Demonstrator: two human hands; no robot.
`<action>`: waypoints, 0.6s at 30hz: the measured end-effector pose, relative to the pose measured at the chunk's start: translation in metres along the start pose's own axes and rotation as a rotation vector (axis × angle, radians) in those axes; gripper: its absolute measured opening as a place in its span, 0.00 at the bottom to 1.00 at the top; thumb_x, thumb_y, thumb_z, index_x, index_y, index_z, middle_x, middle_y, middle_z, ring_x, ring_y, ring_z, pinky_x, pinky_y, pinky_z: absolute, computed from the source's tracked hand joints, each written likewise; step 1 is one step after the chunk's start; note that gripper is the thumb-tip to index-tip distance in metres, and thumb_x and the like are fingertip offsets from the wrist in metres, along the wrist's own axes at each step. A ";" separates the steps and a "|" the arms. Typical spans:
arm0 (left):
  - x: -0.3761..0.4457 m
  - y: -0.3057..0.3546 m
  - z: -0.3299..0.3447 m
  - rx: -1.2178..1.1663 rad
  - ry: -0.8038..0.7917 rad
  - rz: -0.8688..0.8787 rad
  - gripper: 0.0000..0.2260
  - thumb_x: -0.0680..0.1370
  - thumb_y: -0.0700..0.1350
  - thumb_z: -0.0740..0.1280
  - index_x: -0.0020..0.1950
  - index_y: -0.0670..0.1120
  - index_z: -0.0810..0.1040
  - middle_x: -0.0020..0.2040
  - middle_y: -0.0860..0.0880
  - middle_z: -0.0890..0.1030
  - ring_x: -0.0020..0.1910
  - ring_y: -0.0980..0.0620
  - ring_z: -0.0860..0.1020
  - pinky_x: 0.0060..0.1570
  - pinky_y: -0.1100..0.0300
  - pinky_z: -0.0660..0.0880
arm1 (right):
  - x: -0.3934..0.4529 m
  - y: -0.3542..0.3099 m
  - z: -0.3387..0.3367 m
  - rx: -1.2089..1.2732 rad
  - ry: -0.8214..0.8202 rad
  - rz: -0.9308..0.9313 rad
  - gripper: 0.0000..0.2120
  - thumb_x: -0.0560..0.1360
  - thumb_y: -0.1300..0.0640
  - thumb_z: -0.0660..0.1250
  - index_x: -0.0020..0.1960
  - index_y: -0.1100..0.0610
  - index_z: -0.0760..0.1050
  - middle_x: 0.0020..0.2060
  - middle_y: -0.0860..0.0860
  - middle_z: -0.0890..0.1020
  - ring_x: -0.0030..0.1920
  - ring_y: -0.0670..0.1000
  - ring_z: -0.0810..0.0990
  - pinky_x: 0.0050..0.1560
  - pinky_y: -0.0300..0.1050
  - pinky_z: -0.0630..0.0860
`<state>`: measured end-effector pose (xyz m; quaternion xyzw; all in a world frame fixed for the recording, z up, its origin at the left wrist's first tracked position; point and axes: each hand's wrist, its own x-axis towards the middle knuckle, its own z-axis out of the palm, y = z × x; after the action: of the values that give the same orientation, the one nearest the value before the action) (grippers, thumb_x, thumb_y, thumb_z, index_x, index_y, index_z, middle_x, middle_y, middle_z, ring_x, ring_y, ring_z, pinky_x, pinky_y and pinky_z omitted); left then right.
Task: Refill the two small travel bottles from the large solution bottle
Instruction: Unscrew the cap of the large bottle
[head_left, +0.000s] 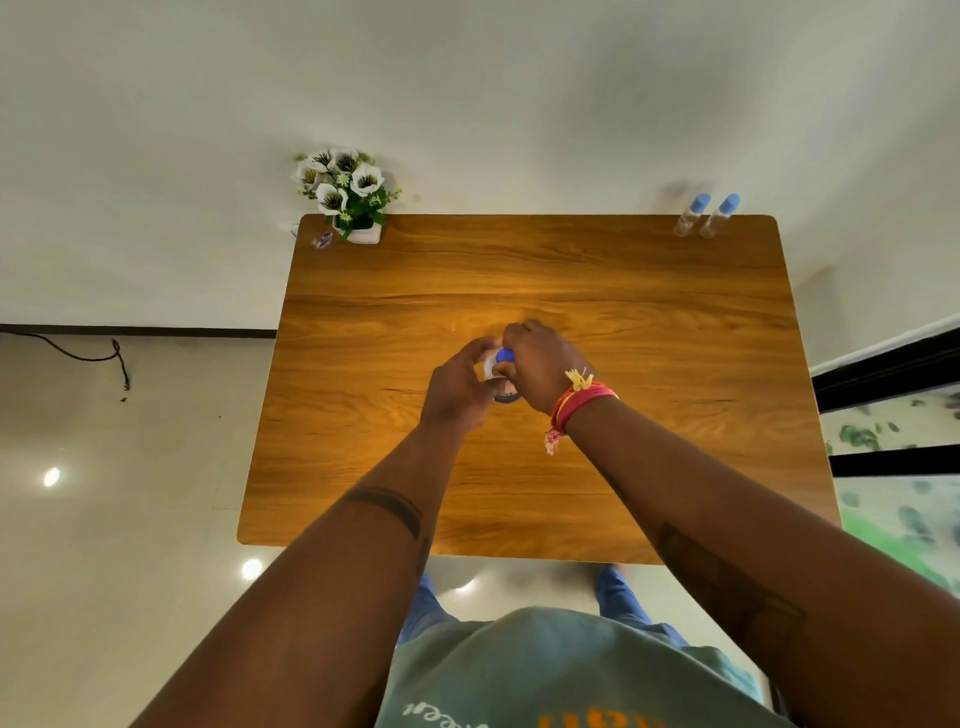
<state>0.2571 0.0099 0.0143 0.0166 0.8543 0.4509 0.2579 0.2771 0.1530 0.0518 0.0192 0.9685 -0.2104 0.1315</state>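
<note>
I have the big bottle (500, 371) standing upright in the middle of the table (519, 270), straight out in front of me, and both my hands are on it. My left hand (460, 382) wraps around its body, fingers curled to steady it. My right hand (540, 364) comes over the top from the right, fingers curled and pinching the blue cap (505, 356), which shows as a small patch between my hands. The bottle's long axis runs straight up toward me, so I judge the coming move to be a twist about that axis: my right hand is the one on the cap, and my left only has to stop the body turning. Whether the cap is loosening or tightening I cannot tell.

The two little bottles (705, 215) stand side by side at the far right corner of the table, both upright with their blue caps on, well apart from my hands. They lie forward and to the right, so my right arm is the nearer one for fetching them, and nothing stands between.

At the far left corner sits a flower pot (345, 195) with a small packet (323, 240) just beside it, both well out of the way. A red thread band (574, 402) is tied on my right wrist, its loose end hanging clear of the bottle.
</note>
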 end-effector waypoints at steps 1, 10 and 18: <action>0.000 0.000 0.000 0.007 -0.001 -0.003 0.28 0.73 0.44 0.76 0.72 0.53 0.75 0.69 0.53 0.78 0.66 0.50 0.77 0.61 0.54 0.76 | 0.001 -0.001 -0.002 -0.022 -0.008 -0.019 0.15 0.76 0.54 0.71 0.60 0.57 0.75 0.54 0.55 0.76 0.50 0.56 0.78 0.44 0.47 0.75; -0.002 0.001 0.000 0.061 0.018 0.026 0.24 0.75 0.44 0.74 0.70 0.56 0.76 0.67 0.54 0.79 0.61 0.50 0.79 0.53 0.56 0.76 | -0.002 0.004 0.000 -0.012 -0.007 -0.042 0.23 0.74 0.53 0.74 0.66 0.55 0.74 0.57 0.55 0.73 0.50 0.56 0.79 0.46 0.50 0.79; -0.002 0.001 0.001 0.057 0.017 0.023 0.26 0.74 0.44 0.75 0.71 0.57 0.75 0.68 0.54 0.79 0.62 0.52 0.79 0.55 0.57 0.76 | 0.000 -0.004 0.005 0.016 0.045 0.067 0.19 0.75 0.51 0.73 0.60 0.58 0.74 0.56 0.56 0.74 0.51 0.57 0.79 0.43 0.47 0.73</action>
<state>0.2590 0.0107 0.0159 0.0299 0.8688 0.4294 0.2448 0.2774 0.1476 0.0492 0.0575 0.9683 -0.2131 0.1167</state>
